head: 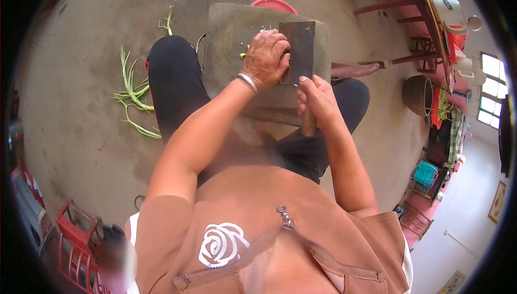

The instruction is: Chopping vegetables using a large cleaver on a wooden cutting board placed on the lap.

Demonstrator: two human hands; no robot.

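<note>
A cleaver (299,53) with a dark, broad blade lies over a worn chopping board (226,23), which sits between my knees. My right hand (319,100) grips its wooden handle, near the board's front edge. On the left side of the blade, my left hand (264,59) rests on the board with curled fingers, their tips against or very near the steel. Whatever is beneath that palm is hidden. Small pale and green chopped bits (242,56) are scattered around the left hand. A silver bangle (247,82) circles my left wrist.
Green leafy stalks (135,92) lie on the concrete floor left of my knee, a shorter stalk (169,21) farther off. The rim of a pink-red basin (274,5) shows behind the board. A wooden table (428,15), woven basket (418,95) and red chair (78,233) stand around.
</note>
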